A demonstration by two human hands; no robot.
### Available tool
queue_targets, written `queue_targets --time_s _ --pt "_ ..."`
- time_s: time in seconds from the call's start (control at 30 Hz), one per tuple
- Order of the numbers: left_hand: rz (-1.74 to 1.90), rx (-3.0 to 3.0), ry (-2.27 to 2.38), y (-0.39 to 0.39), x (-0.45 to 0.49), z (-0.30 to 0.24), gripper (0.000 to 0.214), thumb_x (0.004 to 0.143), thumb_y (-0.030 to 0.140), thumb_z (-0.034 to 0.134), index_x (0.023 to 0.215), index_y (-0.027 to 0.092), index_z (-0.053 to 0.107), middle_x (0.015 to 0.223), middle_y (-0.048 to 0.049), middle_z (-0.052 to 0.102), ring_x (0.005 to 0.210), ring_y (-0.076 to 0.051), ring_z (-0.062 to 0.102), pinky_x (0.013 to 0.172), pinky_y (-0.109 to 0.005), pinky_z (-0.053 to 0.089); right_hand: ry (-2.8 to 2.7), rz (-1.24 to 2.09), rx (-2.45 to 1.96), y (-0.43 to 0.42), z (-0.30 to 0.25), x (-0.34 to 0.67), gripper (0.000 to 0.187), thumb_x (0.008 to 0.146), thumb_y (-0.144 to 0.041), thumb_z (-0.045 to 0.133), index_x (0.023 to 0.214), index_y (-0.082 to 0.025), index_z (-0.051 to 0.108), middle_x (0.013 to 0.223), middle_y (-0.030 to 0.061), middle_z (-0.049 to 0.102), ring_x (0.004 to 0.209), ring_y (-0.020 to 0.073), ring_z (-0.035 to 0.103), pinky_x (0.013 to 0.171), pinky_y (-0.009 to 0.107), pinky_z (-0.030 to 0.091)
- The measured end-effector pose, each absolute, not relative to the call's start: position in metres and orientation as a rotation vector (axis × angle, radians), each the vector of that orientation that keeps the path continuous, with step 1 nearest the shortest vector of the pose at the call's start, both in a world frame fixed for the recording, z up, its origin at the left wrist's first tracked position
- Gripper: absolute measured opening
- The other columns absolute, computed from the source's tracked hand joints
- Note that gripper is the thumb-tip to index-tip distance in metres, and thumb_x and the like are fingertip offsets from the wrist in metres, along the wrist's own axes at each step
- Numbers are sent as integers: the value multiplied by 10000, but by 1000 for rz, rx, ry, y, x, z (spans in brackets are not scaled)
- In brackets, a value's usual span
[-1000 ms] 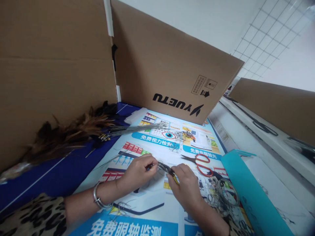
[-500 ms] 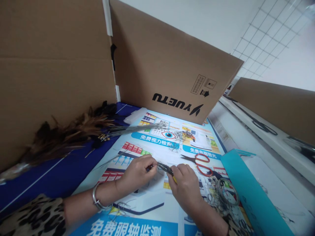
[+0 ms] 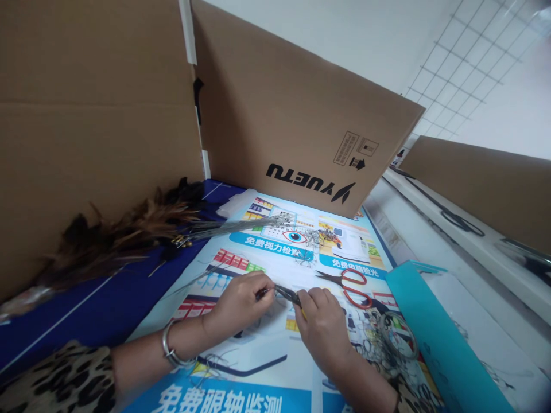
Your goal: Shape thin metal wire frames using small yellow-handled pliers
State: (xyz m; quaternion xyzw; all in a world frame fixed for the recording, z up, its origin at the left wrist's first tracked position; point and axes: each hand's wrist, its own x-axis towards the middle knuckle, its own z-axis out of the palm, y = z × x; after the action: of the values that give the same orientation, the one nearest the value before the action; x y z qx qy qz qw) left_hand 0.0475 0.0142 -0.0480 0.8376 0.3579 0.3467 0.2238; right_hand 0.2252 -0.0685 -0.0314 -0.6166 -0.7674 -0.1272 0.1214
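Observation:
My right hand [image 3: 323, 321] is wrapped round the handles of a pair of pliers [image 3: 287, 293] with dark jaws and a bit of yellow grip showing. The jaws point left and reach the fingertips of my left hand [image 3: 247, 298]. That hand is closed in a pinch on a small dark piece [image 3: 260, 293], mostly hidden by the fingers, so its kind cannot be made out. Red-handled scissors [image 3: 355, 287] lie just beyond my right hand. To the right of that hand sits a heap of wire bits and a wire coil [image 3: 400, 338].
Brown feathers [image 3: 124, 229] lie on the blue cloth at left. A bundle of thin wires [image 3: 241, 225] stretches across the printed sheet [image 3: 258, 350]. Cardboard walls [image 3: 293, 103] stand behind and at left. A teal box [image 3: 447, 332] borders the right side.
Both hands hold nearly the same place. The pliers and my right hand have shifted very slightly; a thin wire loop seen at the plier tips before shows less now.

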Motion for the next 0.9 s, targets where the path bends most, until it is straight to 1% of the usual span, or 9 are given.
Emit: queue_targets --time_s 0.27,0.53,0.7,0.9 --pt "988 2274 1012 15 49 -48 159 737 127 456 627 159 567 608 0 543 602 -116 487 586 -223 370 -2240 -481 -1803 -69 -35 225 200 852 -215 468 1035 -184 542 813 62 508 774 204 444 696 349 359" --pt "978 2266 1006 14 49 -47 151 733 118 462 626 150 564 604 3 533 596 -111 485 577 -224 357 -2236 -474 -1804 -69 -35 226 189 856 -214 461 1019 -186 553 802 62 517 774 202 458 695 340 368" --pt "983 2253 986 14 49 -45 156 739 124 468 608 147 548 596 5 518 597 -110 479 575 -224 351 -2186 -339 -1751 -67 -34 227 153 845 -242 484 951 -183 577 778 56 536 764 192 480 693 312 386" --pt "965 2141 875 17 48 -45 148 763 125 463 670 150 575 640 3 541 633 -113 499 596 -220 369 -2066 -147 -1713 -64 -35 230 131 824 -256 512 894 -180 593 782 48 564 756 166 519 685 258 408"
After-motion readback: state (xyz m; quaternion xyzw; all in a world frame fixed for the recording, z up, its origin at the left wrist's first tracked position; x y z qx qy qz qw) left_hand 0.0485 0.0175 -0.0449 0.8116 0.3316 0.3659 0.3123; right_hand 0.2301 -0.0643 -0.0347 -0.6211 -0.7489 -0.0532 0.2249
